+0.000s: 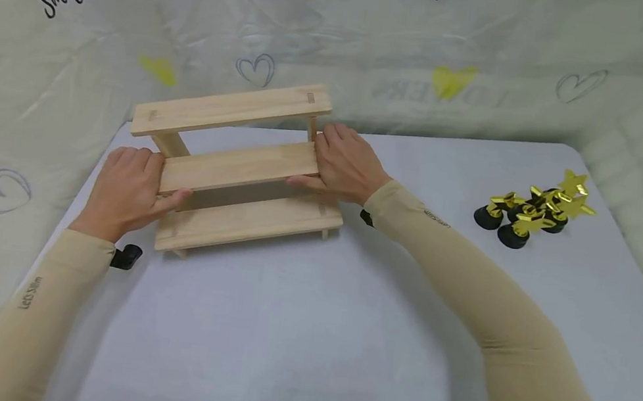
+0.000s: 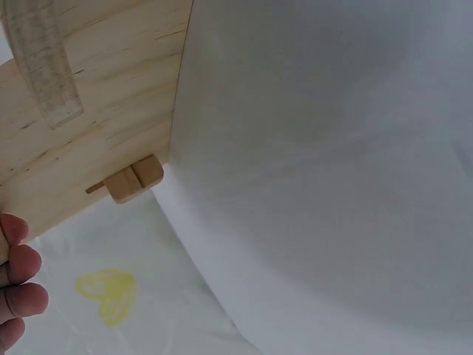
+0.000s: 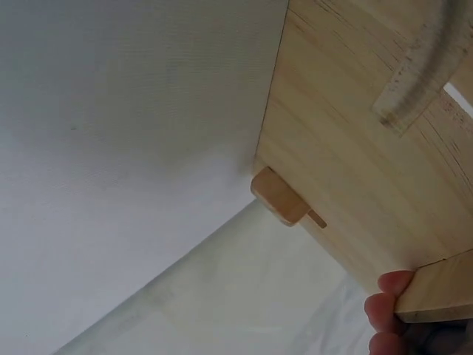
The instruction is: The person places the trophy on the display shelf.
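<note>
A three-tiered wooden display stand [image 1: 236, 163] of pale boards is at the back left in the head view, slanting up to the right. My left hand [image 1: 125, 188] grips the left end of its middle board, thumb along the front edge. At the board's right end my right hand [image 1: 348, 165] holds on the same way. The left wrist view shows the left fingertips [image 2: 26, 299] curled at the wood beside a side panel [image 2: 118, 89]. In the right wrist view, the right fingertips [image 3: 383, 310] curl round a board edge near the other panel [image 3: 332, 148].
Several small trophies [image 1: 514, 236] with gold stars and black bases are grouped at the right of the white table [image 1: 306, 331]. A pale printed sheet [image 1: 340, 37] hangs behind the table's back edge. Small wooden blocks [image 2: 137, 179] jut from the panels.
</note>
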